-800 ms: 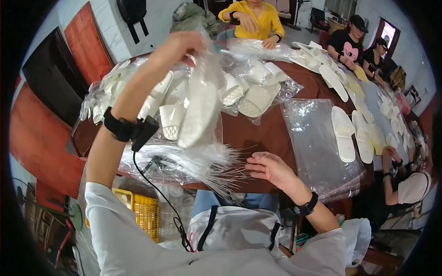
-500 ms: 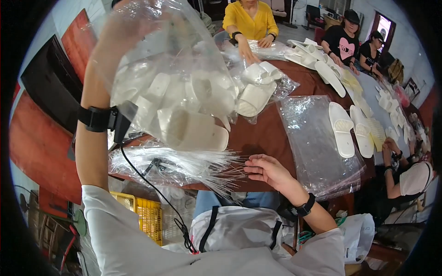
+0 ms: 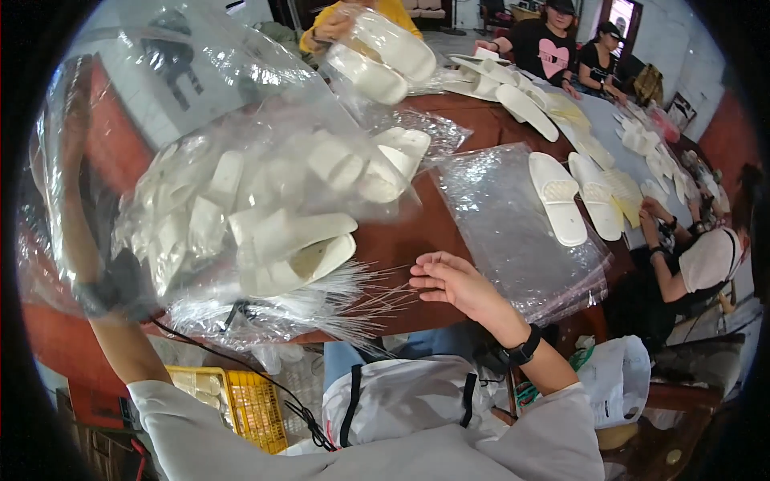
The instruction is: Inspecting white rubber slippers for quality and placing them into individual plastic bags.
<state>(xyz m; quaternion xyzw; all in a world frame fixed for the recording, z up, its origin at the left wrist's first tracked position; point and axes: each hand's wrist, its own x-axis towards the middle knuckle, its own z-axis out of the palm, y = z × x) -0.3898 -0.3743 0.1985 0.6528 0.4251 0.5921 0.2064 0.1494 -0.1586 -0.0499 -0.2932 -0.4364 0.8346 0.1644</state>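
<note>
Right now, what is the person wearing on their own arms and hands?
Both hands are bare. The right hand has a black wristband; the left wrist carries a black band with a black cable trailing down. Pale grey sleeves are pushed up.

A single head-worn fisheye camera is looking down and forward from the person's own head, taking in their chest and both forearms coming up from the lower edge, and bending the brown table (image 3: 473,128) toward a dark round rim. It is sitting very near a clear bag of white slippers (image 3: 265,216) that is filling the upper left of the view, while the right hand (image 3: 453,280) is lying a little further off. Farther across, it is facing other seated people at the far right and top edges.
</note>
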